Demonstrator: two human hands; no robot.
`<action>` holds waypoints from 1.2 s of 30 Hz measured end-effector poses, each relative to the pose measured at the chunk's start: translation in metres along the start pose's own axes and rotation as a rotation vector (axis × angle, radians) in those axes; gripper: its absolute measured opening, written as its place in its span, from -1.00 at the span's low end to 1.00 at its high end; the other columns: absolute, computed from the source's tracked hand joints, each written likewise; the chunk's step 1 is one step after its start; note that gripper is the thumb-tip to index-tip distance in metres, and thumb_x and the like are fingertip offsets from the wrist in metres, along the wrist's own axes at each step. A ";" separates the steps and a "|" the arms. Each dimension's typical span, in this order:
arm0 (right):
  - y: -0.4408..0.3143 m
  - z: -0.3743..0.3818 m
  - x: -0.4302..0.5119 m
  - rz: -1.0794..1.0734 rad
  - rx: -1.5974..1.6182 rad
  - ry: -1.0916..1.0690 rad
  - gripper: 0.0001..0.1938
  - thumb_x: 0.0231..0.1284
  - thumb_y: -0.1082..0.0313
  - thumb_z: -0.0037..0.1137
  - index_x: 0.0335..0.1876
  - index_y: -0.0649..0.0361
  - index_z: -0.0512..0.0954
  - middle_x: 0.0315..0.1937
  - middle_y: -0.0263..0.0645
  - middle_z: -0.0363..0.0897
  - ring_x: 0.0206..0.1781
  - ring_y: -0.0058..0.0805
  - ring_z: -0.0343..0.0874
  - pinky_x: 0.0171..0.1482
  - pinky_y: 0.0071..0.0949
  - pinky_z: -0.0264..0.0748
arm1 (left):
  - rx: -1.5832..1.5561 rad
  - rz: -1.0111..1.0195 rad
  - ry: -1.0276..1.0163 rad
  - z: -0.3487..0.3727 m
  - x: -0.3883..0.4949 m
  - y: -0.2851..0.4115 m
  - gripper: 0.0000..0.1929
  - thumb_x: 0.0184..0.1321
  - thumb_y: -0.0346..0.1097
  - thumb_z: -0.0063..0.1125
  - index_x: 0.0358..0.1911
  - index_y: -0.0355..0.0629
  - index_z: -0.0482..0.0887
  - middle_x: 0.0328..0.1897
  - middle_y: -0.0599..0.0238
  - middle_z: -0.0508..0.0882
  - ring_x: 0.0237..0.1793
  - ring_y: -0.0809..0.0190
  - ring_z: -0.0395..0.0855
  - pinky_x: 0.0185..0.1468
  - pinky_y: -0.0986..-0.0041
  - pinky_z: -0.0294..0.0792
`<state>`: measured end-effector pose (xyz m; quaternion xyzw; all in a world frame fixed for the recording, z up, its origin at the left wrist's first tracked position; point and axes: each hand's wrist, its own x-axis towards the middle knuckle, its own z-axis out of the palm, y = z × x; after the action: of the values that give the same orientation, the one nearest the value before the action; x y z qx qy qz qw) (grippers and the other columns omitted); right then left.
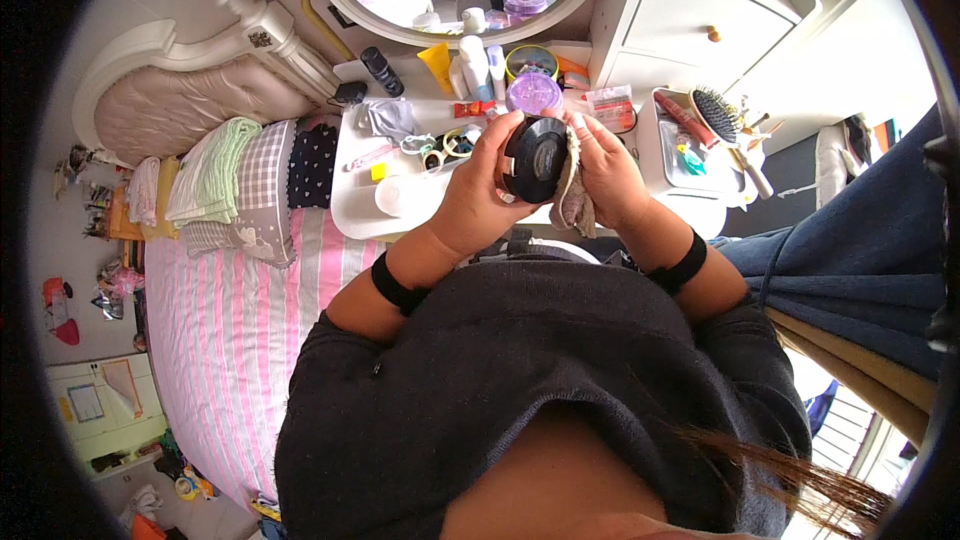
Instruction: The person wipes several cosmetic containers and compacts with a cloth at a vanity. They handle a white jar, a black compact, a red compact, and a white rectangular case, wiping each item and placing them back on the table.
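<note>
Held up above the front of a white dressing table (352, 202) is a round black container (536, 159), its flat face turned towards me. My left hand (480, 176) grips it from the left, thumb at the upper rim and fingers around the lower edge. On the other side, my right hand (609, 169) pinches a worn greyish cloth (574, 199) against the container's right edge. The cloth's lower end hangs beneath the fingers. Just beyond my hands stands a purple-lidded round tub (534, 92).
Bottles (472, 64), a yellow tube (436, 66) and a black spray can (381, 69) line the back below an oval mirror (465, 37). Tape rolls (433, 159) and a white cup (391, 196) lie left. A tray (701, 165) with a hairbrush (716, 114) stands right; a bed (225, 315) adjoins.
</note>
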<state>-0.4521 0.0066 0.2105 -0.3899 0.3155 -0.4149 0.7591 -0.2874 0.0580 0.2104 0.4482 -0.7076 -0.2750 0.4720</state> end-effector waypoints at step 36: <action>0.014 -0.004 -0.015 0.207 0.322 -0.487 -0.47 0.27 0.10 -0.06 0.28 0.13 0.16 0.07 -0.24 0.39 0.09 -0.46 0.41 0.11 -0.45 0.38 | 0.048 0.266 -0.053 -0.017 0.005 -0.006 -0.21 -0.14 0.05 0.31 0.15 -0.22 0.29 0.19 0.05 0.32 0.17 -0.04 0.28 0.27 0.22 0.05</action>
<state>-0.4570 0.0232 0.1989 -0.3183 0.0925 -0.2746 0.9026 -0.2707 0.0521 0.2145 0.3540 -0.7795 -0.2047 0.4745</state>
